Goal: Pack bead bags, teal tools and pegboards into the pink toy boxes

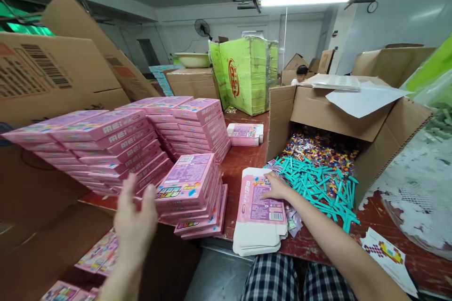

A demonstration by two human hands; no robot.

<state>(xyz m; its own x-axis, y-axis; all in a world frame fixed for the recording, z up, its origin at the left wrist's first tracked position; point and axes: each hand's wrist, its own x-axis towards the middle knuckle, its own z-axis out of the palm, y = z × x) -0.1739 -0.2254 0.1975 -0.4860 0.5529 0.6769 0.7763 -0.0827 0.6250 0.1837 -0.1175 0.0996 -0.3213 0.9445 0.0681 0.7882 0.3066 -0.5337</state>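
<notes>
My left hand [136, 221] is raised at the lower left, slightly blurred, its fingers apart and nothing in it. It is in front of the tall stacks of pink boxes [116, 137] and beside a shorter, uneven pile of pink boxes [190, 183]. On a stack of flattened pink cartons [261, 204] with white flaps rests my right hand [277, 187], thumb and fingers spread over the top carton's printed face. Small clear packets [294, 221] stick out beside that stack, under my right forearm.
An open cardboard box [278, 122] lies on its side, spilling teal plastic sticks [318, 183] and bags of colourful beads [325, 148]. A printed sheet [386, 256] lies at right on the red table [243, 162]. More boxes [102, 254] lie low left. Another person [301, 74] is behind.
</notes>
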